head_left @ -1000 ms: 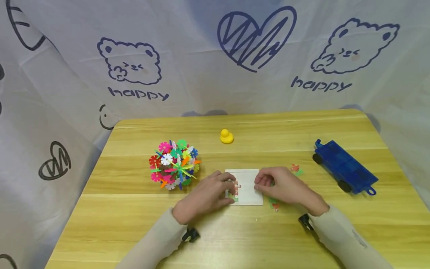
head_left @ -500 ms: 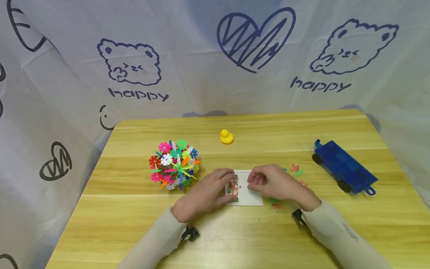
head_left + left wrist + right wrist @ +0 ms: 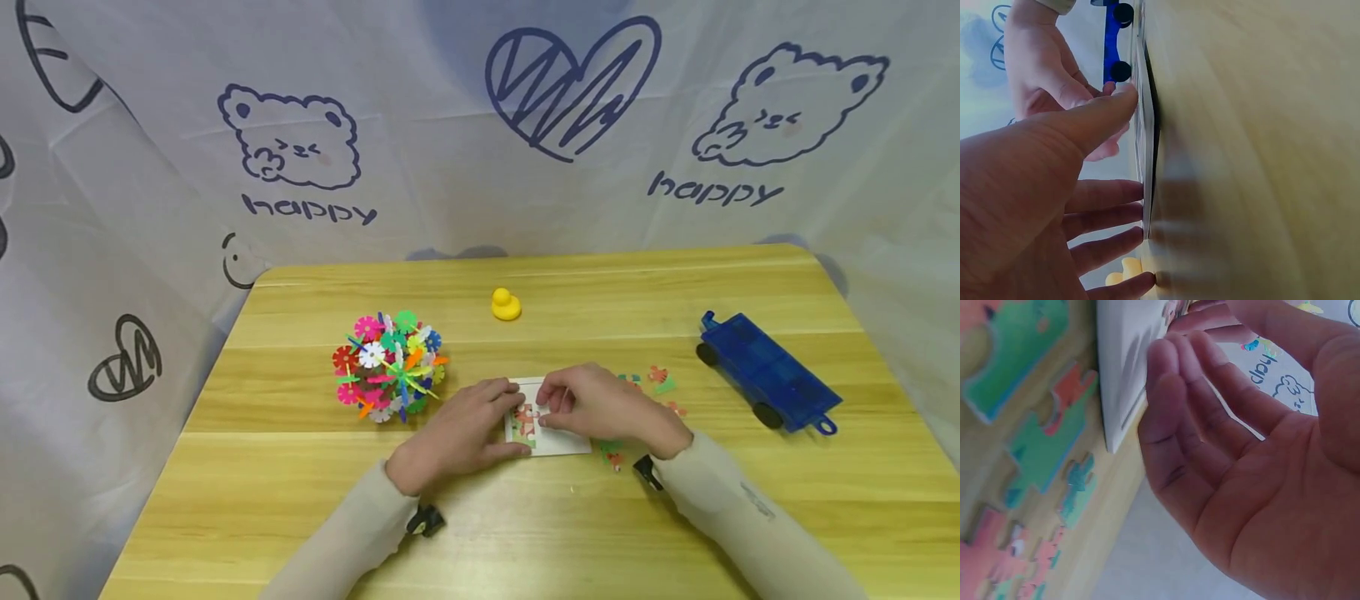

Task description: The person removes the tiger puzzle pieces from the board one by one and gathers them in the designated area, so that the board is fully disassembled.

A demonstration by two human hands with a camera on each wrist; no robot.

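Observation:
A white puzzle board [image 3: 564, 442] has joined red-and-green jigsaw pieces [image 3: 524, 425] along its left side. My left hand [image 3: 465, 429] holds its straight fingers along the left and far edges of the board, with the thumb at the near edge. In the left wrist view, a dark shadow shows under the board [image 3: 1149, 144]. Above the board's middle is my right hand [image 3: 592, 404], fingers bent and thumb and forefinger tips right beside the joined pieces. In the right wrist view its fingers [image 3: 1172, 406] curl close over the board; I cannot tell whether a piece is between them.
Several loose jigsaw pieces [image 3: 660, 379] lie right of the board, some partly behind my right hand. A blue wheeled trailer [image 3: 772, 371] stands further right. On the left sits a ball of colourful snowflake discs [image 3: 390, 367]; a yellow rubber duck [image 3: 506, 305] is at the back.
My right hand has moved left over the board, from its right edge to the joined pieces. The board has turned slightly. My left hand has stayed at its left side.

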